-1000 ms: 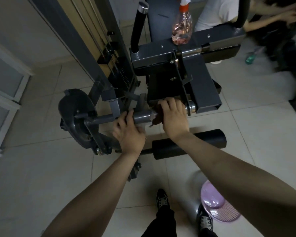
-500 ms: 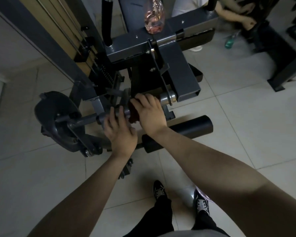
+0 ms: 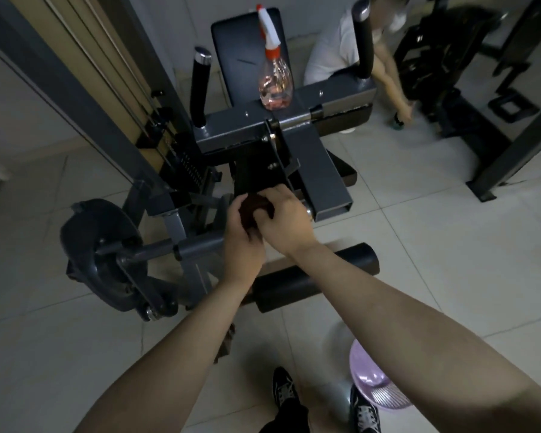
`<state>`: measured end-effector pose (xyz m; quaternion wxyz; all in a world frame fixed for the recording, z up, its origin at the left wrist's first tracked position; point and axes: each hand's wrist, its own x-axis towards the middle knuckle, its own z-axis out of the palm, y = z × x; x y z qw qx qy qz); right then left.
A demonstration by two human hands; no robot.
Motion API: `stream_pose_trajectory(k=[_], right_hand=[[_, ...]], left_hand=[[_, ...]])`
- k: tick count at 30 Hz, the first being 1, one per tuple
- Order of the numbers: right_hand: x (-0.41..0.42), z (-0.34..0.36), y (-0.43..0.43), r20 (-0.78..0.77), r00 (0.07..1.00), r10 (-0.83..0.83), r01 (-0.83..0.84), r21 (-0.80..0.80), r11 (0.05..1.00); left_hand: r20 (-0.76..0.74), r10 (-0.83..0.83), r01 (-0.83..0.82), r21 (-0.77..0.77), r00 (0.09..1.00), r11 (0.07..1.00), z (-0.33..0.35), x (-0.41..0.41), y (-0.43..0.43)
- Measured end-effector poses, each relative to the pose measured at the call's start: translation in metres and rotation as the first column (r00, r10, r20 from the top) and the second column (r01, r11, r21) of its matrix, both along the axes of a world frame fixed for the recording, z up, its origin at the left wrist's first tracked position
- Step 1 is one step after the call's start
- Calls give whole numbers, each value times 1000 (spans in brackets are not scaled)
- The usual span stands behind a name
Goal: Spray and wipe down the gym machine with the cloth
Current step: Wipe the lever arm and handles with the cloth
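A grey gym machine (image 3: 325,170) stands in front of me, with a horizontal axle bar (image 3: 169,248) running left to a round cam plate (image 3: 97,245). A dark red cloth (image 3: 253,209), bunched up, sits between both hands over the axle's right part. My left hand (image 3: 242,245) curls round the cloth from below and the left. My right hand (image 3: 283,218) grips the cloth from the right, fingers bent over it. A clear spray bottle (image 3: 275,79) with a red and white trigger head stands on the machine's top frame, apart from both hands.
A black foam roller pad (image 3: 325,273) lies below my hands. The weight stack and cables (image 3: 181,160) rise at the left. A purple plastic basin (image 3: 372,382) is by my right shoe. Another person (image 3: 334,54) crouches behind the machine, and more dark equipment (image 3: 469,73) stands at the right.
My left hand left the axle bar and joined the right hand on the cloth. The cloth is now bunched between both hands. My head tilted up, bringing the whole spray bottle into view.
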<state>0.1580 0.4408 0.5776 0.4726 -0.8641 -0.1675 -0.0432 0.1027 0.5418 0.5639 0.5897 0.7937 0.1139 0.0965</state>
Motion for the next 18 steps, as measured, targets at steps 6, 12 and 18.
stream_pose_trajectory(k=[6,12,18], right_hand=[[76,40,8,42,988,-150,139,204,969],[206,62,25,-95,928,-361,374,220,901],[282,76,48,-211,914,-348,397,281,874]], left_hand=[[4,123,-122,-105,992,987,47,76,8],[-77,162,-173,-155,984,973,67,169,18],[-107,83,-100,-166,991,981,79,222,13]])
